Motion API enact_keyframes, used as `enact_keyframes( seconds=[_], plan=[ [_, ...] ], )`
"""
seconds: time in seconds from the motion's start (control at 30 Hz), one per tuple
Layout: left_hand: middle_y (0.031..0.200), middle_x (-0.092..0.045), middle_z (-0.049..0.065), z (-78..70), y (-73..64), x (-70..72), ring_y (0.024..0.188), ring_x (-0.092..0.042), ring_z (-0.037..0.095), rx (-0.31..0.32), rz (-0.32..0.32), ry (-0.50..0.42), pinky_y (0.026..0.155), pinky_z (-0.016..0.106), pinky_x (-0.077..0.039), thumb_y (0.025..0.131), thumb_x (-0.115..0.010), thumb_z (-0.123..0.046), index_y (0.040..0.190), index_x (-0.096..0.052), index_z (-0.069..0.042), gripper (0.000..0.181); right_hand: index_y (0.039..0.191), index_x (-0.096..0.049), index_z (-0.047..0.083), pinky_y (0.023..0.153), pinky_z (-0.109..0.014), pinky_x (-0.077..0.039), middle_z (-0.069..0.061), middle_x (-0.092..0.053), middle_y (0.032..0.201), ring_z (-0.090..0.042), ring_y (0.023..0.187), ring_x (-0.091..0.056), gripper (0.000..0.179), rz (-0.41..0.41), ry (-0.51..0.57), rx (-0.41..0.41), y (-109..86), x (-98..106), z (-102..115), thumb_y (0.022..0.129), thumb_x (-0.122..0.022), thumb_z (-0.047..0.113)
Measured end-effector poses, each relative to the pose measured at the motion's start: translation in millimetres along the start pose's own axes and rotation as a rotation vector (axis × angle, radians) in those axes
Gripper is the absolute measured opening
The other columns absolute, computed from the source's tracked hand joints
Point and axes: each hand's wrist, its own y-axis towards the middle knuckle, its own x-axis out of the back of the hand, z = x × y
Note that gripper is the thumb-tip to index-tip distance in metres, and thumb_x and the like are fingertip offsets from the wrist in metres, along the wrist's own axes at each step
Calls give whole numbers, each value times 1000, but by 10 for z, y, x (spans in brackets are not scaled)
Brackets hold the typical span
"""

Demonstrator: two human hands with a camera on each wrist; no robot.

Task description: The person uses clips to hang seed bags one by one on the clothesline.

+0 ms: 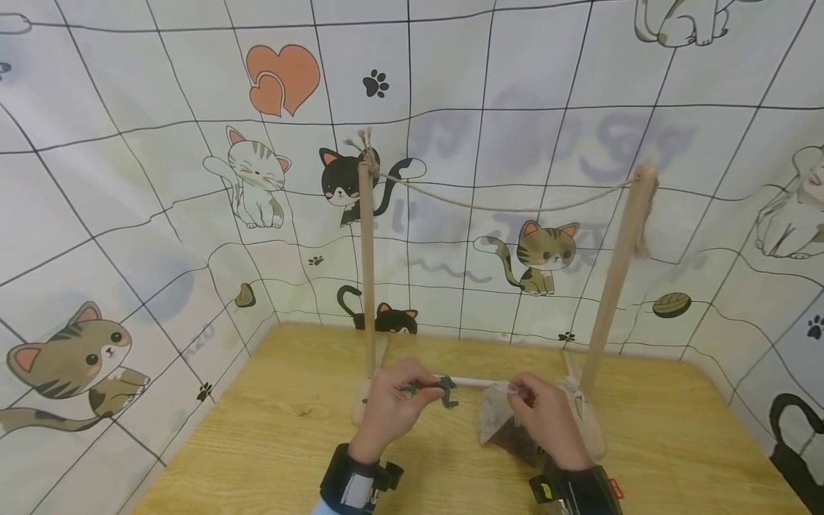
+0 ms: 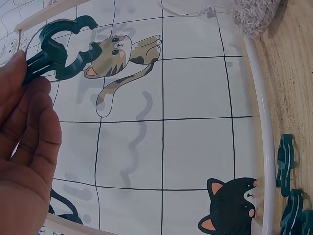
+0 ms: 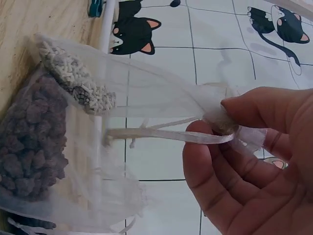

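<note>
Between thumb and fingers, my left hand [image 1: 394,406] pinches a dark green clothespin [image 2: 61,49], whose curved jaws point away from the hand and stand clear of anything. My right hand [image 1: 547,416] pinches the gathered neck of a sheer drawstring bag [image 3: 161,85], its pale ribbon hanging by the fingers. Whitish-grey pellets [image 3: 78,81] fill the bottom of that bag. Beside it on the table is a second sheer bag holding dark reddish-brown stones [image 3: 32,132]. More green clothespins [image 2: 285,164] lie on the table beyond a white rod.
Two wooden posts [image 1: 367,265] stand on the wooden table [image 1: 270,429], with a sagging rope [image 1: 489,208] tied between their tops. Low down, the white rod [image 1: 473,381] spans between them. A cat-print cloth [image 1: 444,279] hangs behind and at both sides.
</note>
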Motion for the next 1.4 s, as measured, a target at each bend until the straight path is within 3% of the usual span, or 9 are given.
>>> enact_keyframes(
  seconds=[0.23,0.53,0.73,0.83,0.97,1.2,1.4],
  plan=[
    [75,-65,11,-91,33,31,61,-59,17,-72,-23,38,56,23,-49,74,-70,0,81,-65,-2,9,89,-63,18,58,-24,-43,11,-56,74,-1,64,-49,9,53,38,19,-14,54,116,84,-63,11],
    [74,-66,9,-142,76,124,64,-58,16,-72,-54,123,58,27,-49,72,-70,1,80,-65,-4,11,91,-62,19,54,-23,-43,13,-55,75,-1,62,-48,10,90,110,144,50,37,264,85,-64,12],
    [75,-66,5,-3,218,211,66,-60,13,-148,-26,193,61,22,-48,74,-72,-5,83,-67,-6,10,90,-59,19,52,-23,-42,11,-52,75,-3,60,-46,5,133,130,243,220,67,351,87,-62,16],
    [76,-65,2,22,347,280,68,-59,10,-215,-9,215,60,20,-46,76,-72,-10,84,-67,-8,9,92,-58,20,51,-22,-40,10,-50,74,-3,59,-44,4,150,127,291,330,115,386,89,-60,17],
    [74,-63,-1,-63,554,392,66,-55,8,-279,2,237,58,19,-44,76,-72,-11,81,-66,-10,8,96,-58,18,47,-23,-40,7,-53,71,-2,53,-45,5,176,146,317,482,194,452,91,-58,19],
    [73,-63,0,-325,1004,634,63,-52,7,-283,21,261,56,21,-45,78,-71,-11,78,-66,-9,5,102,-56,16,44,-25,-41,2,-56,64,-6,49,-48,10,157,197,334,732,309,583,93,-55,18],
    [75,-66,0,-493,1457,851,63,-51,9,-294,-22,294,57,27,-44,78,-71,-13,79,-67,-8,7,112,-53,12,54,-29,-47,-5,-61,76,-17,60,-58,26,167,289,233,931,372,746,89,-60,24]
  ],
)
